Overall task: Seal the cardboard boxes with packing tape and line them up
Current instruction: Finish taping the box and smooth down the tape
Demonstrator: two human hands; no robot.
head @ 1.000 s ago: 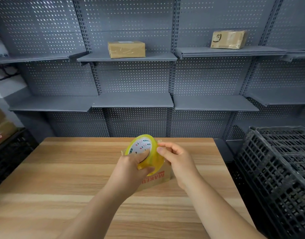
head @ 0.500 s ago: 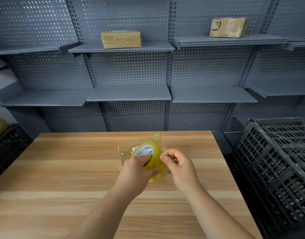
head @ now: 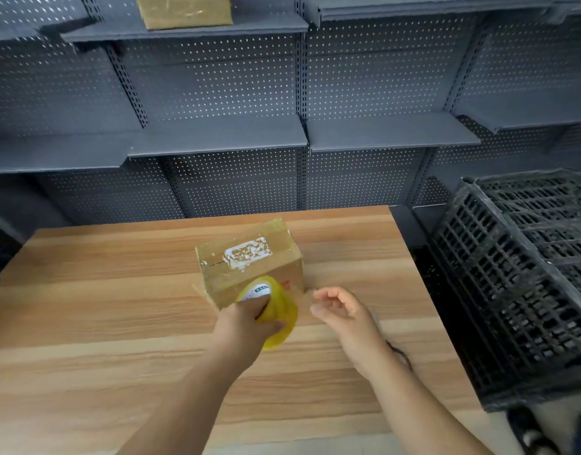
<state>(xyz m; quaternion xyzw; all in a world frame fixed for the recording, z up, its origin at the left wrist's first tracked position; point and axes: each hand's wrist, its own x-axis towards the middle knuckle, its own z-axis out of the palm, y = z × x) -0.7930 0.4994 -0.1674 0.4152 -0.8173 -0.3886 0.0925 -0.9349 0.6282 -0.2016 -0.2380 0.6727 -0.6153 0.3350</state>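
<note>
Head view. A cardboard box (head: 249,257) stands on the wooden table (head: 85,323), towards the far edge and slightly turned, its top covered in glossy clear tape over a torn white label patch. The left hand (head: 246,326) grips a yellow roll of packing tape (head: 281,310) with its fingers hooked into the core and its thumb curled round the outer rim; the roll is held against the near side face of the box. The right hand (head: 341,310) hovers just right of the roll and near the box's near right corner, fingers loosely curled and apart, with nothing visible between them. Behind the table runs grey pegboard shelving (head: 217,139); a second taped box (head: 184,9) sits on an upper shelf. Stacked black plastic crates (head: 512,290) stand beside the table's right edge
</note>
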